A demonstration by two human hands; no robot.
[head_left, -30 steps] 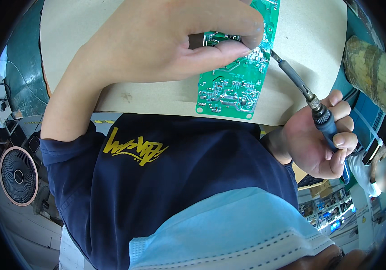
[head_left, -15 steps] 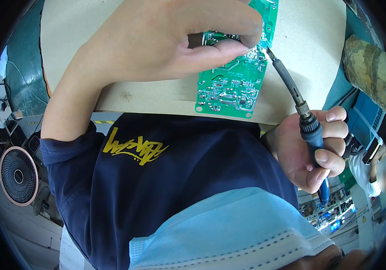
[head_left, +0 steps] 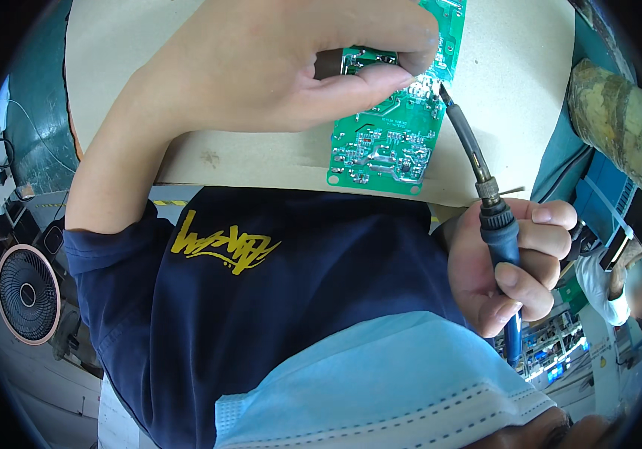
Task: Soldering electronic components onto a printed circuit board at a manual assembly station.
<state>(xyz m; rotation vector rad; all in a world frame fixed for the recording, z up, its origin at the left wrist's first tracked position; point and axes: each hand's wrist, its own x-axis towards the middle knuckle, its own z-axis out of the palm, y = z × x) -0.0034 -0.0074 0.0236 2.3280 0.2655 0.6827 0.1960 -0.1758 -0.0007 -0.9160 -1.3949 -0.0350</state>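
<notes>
Over the green board (head_left: 392, 127), the left hand (head_left: 291, 67) pinched, on what I couldn't tell; the right hand (head_left: 536, 262) gripped the soldering iron (head_left: 497, 228), best kept steady.

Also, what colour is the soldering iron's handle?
Blue handle; shows best in the head view.

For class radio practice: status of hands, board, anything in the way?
Left hand over green circuit board, grip unclear. Right hand gripping soldering iron, tip at board's right edge. Left hand hides part of board.
</notes>
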